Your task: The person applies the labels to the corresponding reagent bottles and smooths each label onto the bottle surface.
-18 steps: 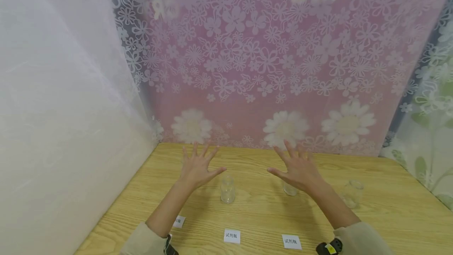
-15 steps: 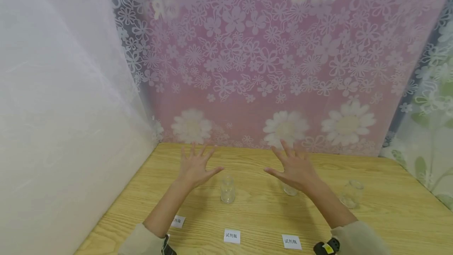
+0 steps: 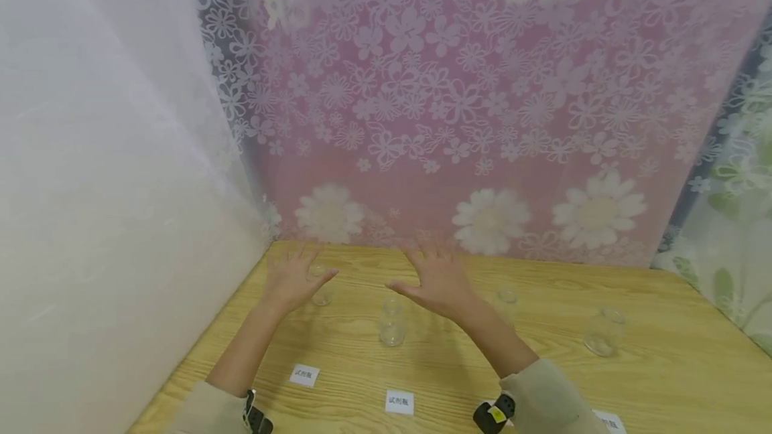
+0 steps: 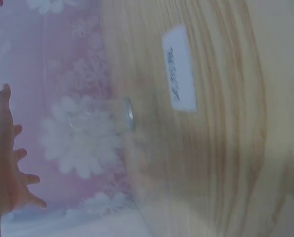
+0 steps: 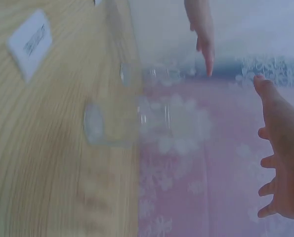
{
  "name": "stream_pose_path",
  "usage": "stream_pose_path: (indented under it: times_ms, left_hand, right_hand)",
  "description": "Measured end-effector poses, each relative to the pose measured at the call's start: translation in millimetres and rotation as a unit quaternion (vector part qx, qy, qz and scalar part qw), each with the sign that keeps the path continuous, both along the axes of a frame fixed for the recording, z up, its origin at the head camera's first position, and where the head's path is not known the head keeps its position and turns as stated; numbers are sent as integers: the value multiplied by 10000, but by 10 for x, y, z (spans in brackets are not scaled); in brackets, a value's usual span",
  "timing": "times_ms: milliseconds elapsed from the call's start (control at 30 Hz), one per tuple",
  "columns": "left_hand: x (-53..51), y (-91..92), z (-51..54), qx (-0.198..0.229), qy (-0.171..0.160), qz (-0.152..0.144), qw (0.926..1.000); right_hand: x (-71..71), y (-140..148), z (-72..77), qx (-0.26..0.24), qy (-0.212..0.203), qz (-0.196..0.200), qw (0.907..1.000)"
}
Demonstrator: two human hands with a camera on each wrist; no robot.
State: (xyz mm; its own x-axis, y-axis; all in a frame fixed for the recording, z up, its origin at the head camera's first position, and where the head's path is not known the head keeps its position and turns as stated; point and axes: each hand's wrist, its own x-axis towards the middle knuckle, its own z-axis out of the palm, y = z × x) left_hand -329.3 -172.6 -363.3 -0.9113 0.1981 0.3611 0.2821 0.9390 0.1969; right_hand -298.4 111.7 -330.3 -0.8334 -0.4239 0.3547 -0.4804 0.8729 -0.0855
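Both hands hover over the wooden table with fingers spread, holding nothing. In the head view the left hand [image 3: 292, 281] is beside a clear glass bottle [image 3: 322, 296] at the back left. The right hand [image 3: 440, 283] hangs above and to the right of a second glass bottle [image 3: 392, 330]. A third bottle [image 3: 506, 303] is partly hidden behind the right forearm, and a fourth [image 3: 603, 335] stands at the right. The left wrist view shows the left hand [image 4: 6, 163] with its fingers apart; the right wrist view shows the right hand [image 5: 285, 148] likewise.
White printed cards lie near the table's front: one at left [image 3: 304, 375], one in the middle [image 3: 400, 402], and one at right [image 3: 610, 422] partly behind the sleeve. A pale sheet [image 3: 120, 186] borders the left side; a pink floral curtain [image 3: 422, 179] hangs behind.
Both hands have moved left, the right hand farther, uncovering the bottle at the back left and the whole left card. The view has shifted slightly.
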Motion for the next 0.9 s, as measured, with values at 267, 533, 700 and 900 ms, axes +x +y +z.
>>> stream_pose_path:
  times_ms: [267,533,700,900]
  left_hand:
    - [-114,-310,-196,708,-378,-74,9967]
    - [-221,-475,-441,2394,-1440,-1022,9547]
    - [-290,-537,-593,3063,-1819,-1263,9258]
    - [-374,-513,-725,3726,-1952,-1763,8899]
  right_hand:
    - [-101,-737,-108,-213,208,439,9986]
    - [-212,-1286,-345,-2121,-847,809,9702]
    - [-258,-1454,-568,-3312,-1918,850,9199]
    - [-312,-1485,-811,-4030,-3051,922,8579]
